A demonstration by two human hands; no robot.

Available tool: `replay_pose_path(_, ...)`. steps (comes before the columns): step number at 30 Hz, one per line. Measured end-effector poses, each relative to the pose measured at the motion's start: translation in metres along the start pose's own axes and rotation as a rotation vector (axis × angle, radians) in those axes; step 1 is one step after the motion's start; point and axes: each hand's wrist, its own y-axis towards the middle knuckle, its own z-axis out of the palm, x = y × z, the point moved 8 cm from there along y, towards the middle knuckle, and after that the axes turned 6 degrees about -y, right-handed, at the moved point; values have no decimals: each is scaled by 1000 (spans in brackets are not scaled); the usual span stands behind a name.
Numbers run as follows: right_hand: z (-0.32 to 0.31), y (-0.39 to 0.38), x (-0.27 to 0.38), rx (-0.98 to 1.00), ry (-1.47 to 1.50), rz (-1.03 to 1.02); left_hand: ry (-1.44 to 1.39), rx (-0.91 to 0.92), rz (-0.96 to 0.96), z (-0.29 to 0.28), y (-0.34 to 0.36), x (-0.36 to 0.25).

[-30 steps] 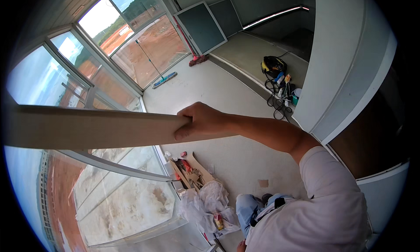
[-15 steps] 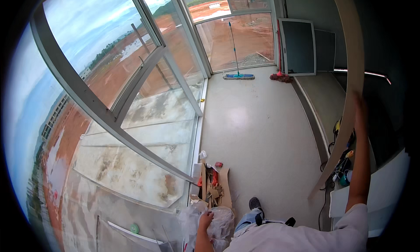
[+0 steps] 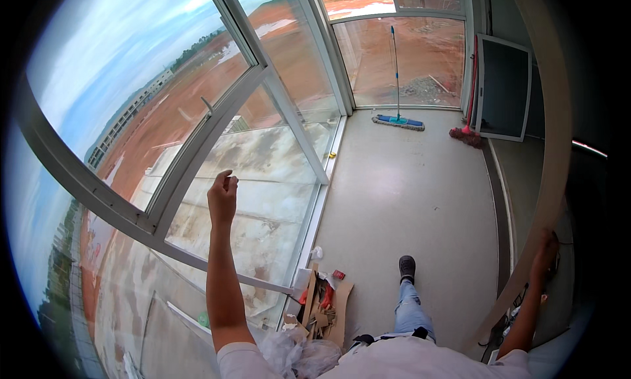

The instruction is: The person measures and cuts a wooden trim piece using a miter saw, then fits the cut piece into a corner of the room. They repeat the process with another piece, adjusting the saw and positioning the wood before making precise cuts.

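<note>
My left hand (image 3: 222, 198) is raised in front of the grey window frame (image 3: 213, 113) at the left, fingers loosely bent and apart, with nothing visible in them. At the right, my right hand (image 3: 545, 251) grips a long beige board (image 3: 552, 188), which stands upright and runs from the top of the view down past my arm, bowed by the lens. My foot in a dark shoe (image 3: 407, 267) is forward on the pale floor (image 3: 394, 195).
Full-height glazing shows red earth outside. Cardboard scraps (image 3: 342, 310) and clear plastic (image 3: 296, 353) lie by the left sill. A blue flat mop (image 3: 397, 122) stands at the far glazing; a red mop (image 3: 467, 134) and a framed screen panel (image 3: 503, 86) lean right, beside a step (image 3: 506, 162).
The board has swung from horizontal across the view to upright at my right, still in my right hand. My left hand has risen from near the plastic toward the window frame.
</note>
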Motion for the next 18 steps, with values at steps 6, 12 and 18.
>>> replay_pose_path(6,242,10,24,538,216,156,269,-278,74,-15,164,-3)
replay_pose_path(12,390,-21,14,902,178,238,500,-513,-96,-30,270,28)
replay_pose_path(18,437,-45,13,1123,10,290,662,-708,-259,-20,321,68)
